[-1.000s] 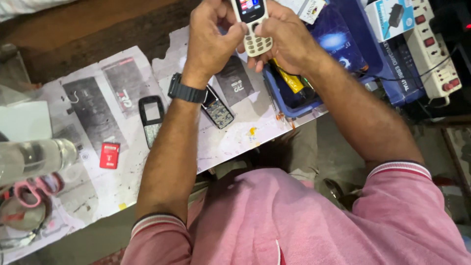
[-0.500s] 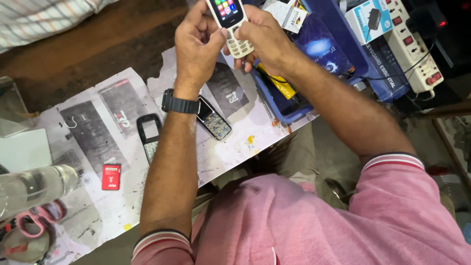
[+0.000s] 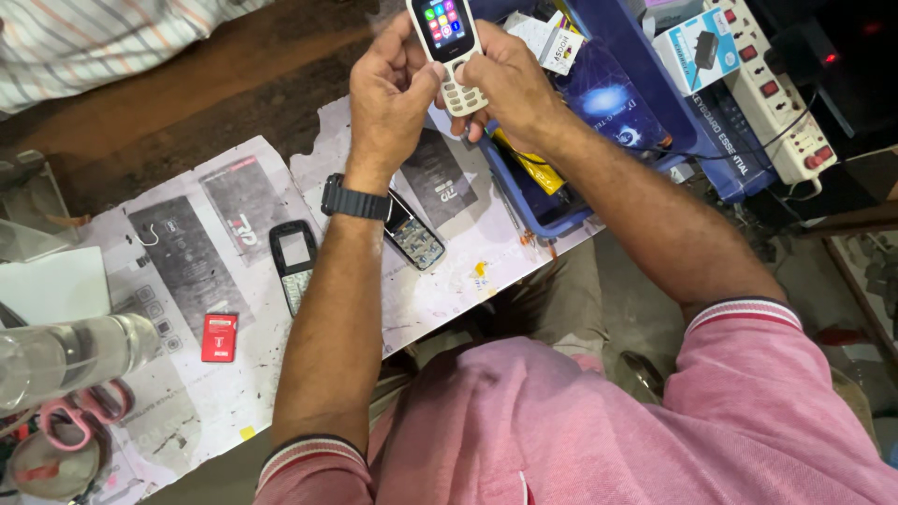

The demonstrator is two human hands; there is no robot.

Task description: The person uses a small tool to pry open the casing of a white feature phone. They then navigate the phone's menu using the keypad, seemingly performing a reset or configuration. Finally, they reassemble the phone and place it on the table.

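From the head view, the left hand [image 3: 393,98] and right hand [image 3: 505,89] both clasped one white keypad phone [image 3: 447,47] at twelve o'clock, its screen lit, so it seemed assembled and powered, testing apparently left; on the paper-covered bench [image 3: 224,374] lay two opened phone parts, a black front frame [image 3: 292,262] and a bare board [image 3: 413,238], one red battery [image 3: 219,337] at nine o'clock.

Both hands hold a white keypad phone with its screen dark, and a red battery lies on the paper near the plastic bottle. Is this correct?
Not quite. In the head view the left hand and right hand do hold the white keypad phone, but its screen is lit and shows coloured icons, not dark. The red battery does lie on the paper near the plastic bottle.
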